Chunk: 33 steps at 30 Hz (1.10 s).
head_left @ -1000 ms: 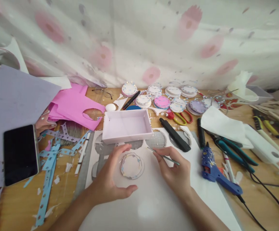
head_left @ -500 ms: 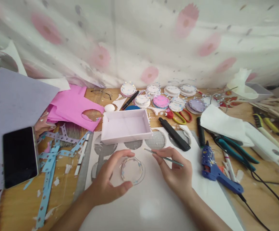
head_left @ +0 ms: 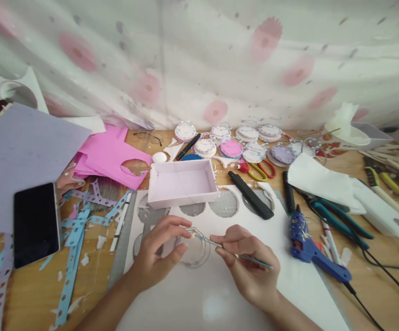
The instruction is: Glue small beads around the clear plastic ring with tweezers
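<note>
Right hand (head_left: 254, 264) has its fingers pinched on the tweezers (head_left: 259, 262), tips right by the ring (head_left: 195, 265). Left hand (head_left: 161, 243): fingers loosely spread beside it, can't tell if touching.

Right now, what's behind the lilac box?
Behind the lilac box, a blue disc shows above the rear rim, with a black pen and rounded white piece nearby. The disc's nearer part and anything low against the back wall are covered.

Teal tool (head_left: 260, 262) in right hand (head_left: 252, 271)
</note>
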{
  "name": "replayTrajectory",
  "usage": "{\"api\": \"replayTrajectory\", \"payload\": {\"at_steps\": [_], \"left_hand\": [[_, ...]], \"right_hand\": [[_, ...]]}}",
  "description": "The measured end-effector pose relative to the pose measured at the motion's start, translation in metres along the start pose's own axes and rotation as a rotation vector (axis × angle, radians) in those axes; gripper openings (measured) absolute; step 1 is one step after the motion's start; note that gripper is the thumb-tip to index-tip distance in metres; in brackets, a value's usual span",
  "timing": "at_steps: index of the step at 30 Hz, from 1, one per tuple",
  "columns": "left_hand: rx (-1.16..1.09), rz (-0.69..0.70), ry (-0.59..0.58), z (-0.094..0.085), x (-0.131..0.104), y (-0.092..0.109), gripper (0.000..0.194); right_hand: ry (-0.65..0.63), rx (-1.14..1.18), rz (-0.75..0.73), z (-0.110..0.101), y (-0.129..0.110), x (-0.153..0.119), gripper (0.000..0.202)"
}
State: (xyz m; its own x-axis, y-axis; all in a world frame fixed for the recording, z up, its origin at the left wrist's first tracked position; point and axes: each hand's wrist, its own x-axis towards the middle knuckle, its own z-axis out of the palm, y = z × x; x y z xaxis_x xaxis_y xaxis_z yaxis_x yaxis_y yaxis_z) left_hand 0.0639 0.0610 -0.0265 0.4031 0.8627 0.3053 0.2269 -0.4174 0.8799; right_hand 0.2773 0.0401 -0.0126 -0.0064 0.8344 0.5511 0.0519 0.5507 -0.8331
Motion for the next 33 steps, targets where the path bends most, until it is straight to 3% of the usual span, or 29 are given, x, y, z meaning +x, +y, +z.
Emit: {"api": "replayTrajectory", "payload": {"at_steps": [6, 18, 33], "left_hand": [[0.029, 0.04, 0.021, 0.0003, 0.0026, 0.0007, 0.013], [0.05, 0.032, 0.056, 0.0021, 0.0041, 0.002, 0.018], [0.076, 0.045, 0.055, 0.0016, 0.0041, -0.0001, 0.017]], "right_hand": [[-0.09, -0.042, -0.089, 0.0031, 0.0014, -0.002, 0.035], [-0.151, -0.07, -0.151, 0.0054, 0.0036, -0.0012, 0.041], [-0.055, -0.009, 0.063, 0.0026, 0.0023, -0.0079, 0.024]]}}
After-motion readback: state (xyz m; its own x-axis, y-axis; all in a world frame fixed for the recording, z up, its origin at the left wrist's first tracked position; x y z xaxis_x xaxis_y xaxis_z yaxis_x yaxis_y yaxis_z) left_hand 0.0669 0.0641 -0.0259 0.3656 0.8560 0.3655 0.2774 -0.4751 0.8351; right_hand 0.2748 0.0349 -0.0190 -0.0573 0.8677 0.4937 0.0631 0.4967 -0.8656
